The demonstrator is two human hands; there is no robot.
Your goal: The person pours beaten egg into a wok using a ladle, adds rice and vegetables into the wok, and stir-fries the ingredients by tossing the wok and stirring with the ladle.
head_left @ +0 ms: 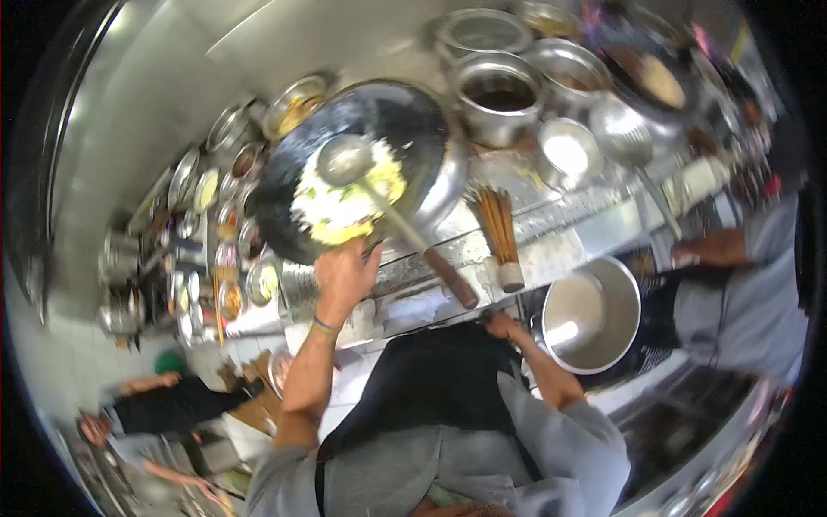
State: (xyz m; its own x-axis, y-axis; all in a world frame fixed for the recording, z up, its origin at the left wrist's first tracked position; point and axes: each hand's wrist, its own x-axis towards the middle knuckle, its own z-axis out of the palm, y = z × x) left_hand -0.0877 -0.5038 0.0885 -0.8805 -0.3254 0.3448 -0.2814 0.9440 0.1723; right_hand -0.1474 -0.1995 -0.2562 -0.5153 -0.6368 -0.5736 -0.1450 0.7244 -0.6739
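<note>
My left hand [347, 274] is closed on the near edge of a large dark wok [284, 181]; whether it grips the rim or a handle is hidden under the fingers. White rice with yellow egg-like pieces and green bits [332, 207] lies in the wok. A ladle [346, 160] rests with its bowl on this food. Its wooden-ended handle slants over the wok's near rim, free of both hands. My right hand [502, 327] is low by the counter's front edge, beside my black apron; its fingers are blurred, and what they touch is unclear.
A bamboo wok brush [495, 228] lies right of the ladle handle. Steel pots [498, 99] stand behind it. Ingredient bowls [229, 299] crowd the left. A big pot [592, 314] stands at right, near a co-worker's hand [689, 252]. Another person [172, 405] is at lower left.
</note>
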